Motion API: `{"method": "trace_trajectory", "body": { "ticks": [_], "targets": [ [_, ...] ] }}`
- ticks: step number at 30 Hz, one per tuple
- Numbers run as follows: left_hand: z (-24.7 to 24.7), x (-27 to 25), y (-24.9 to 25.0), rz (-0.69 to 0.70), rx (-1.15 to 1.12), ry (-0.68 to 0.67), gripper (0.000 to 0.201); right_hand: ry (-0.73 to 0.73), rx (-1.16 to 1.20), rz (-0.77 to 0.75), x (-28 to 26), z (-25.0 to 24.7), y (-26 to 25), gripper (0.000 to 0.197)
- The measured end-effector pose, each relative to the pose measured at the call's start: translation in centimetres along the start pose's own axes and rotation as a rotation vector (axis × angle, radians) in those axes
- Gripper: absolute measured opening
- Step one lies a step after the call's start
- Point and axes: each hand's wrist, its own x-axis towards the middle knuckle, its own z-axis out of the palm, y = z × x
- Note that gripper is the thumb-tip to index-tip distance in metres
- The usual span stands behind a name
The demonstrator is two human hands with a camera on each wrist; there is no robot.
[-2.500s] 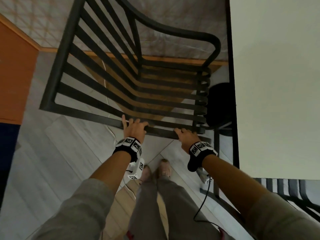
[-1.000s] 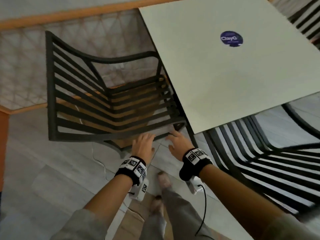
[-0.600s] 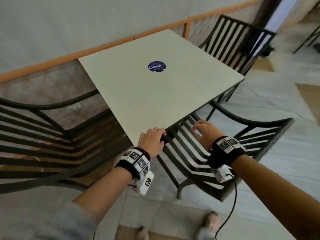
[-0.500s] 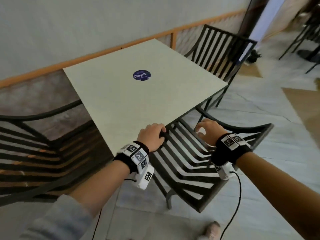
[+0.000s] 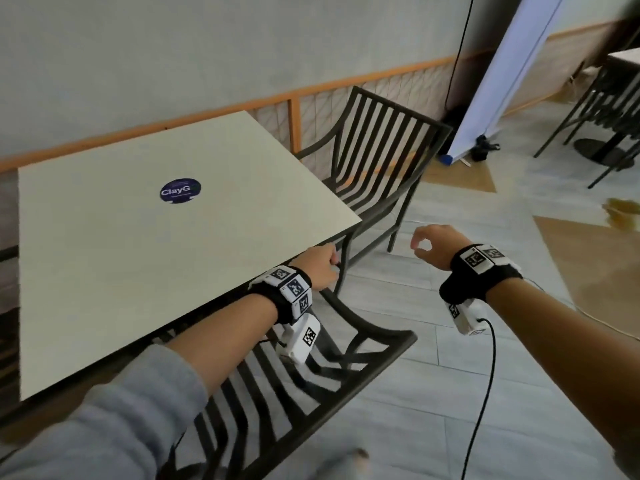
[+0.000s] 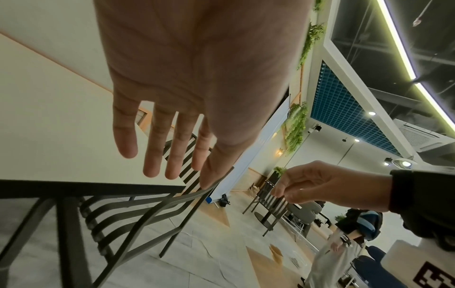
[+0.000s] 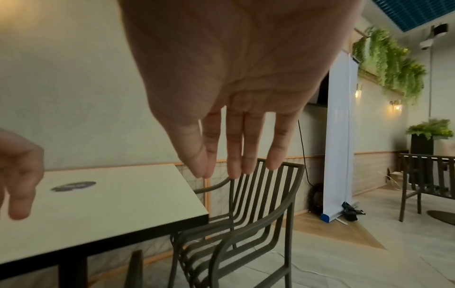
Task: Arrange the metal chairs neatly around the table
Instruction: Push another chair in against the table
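A cream square table (image 5: 138,254) with a round blue sticker stands by the wall. A black slatted metal chair (image 5: 398,332) is tucked under its near side, below my arms. A second such chair (image 5: 377,157) stands at the table's far right side, a little out from the edge. My left hand (image 5: 320,268) hovers at the table's near corner with its fingers straight (image 6: 172,136) and the thumb by the near chair's arm rail (image 6: 172,196). My right hand (image 5: 433,245) hangs in the air over the floor, loosely curled and empty (image 7: 234,136).
A white roll-up banner (image 5: 512,74) stands by the wall behind the far chair. Another table with chairs (image 5: 616,109) is at the far right. A thin cable lies on the tiled floor (image 5: 450,393) to the right. A person (image 6: 344,243) stands farther off.
My left hand has let go of the near chair's rail and my right hand has lifted off its slats. My view has swung up and right toward the far chair.
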Motion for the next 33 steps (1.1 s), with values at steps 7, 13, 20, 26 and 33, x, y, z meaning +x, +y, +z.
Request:
{"method": "trace_trajectory", "body": {
  "ticks": [7,13,20,26,33],
  "targets": [
    [4.2,13.8,5.2,-0.024,-0.094,0.099,0.024,-0.085,-0.006,-0.115,12.0,0.6,8.5,0.024],
    [5.6,26.0,7.3,-0.146,-0.172,0.152,0.032,-0.172,0.013,-0.194,24.4,1.5,13.7,0.023],
    [9.7,37.3,6.6,-0.287,-0.188,0.166,0.041,-0.286,-0.033,-0.235,38.1,5.6,17.2,0.030],
    [12.1,46.4,4.1,-0.405,-0.109,0.156,0.049,-0.256,-0.174,-0.330,48.5,9.3,19.9,0.052],
    [15.4,55.2,2.9,-0.511,-0.046,0.183,0.053,-0.235,-0.321,-0.374,57.4,11.7,25.6,0.059]
  ]
}}
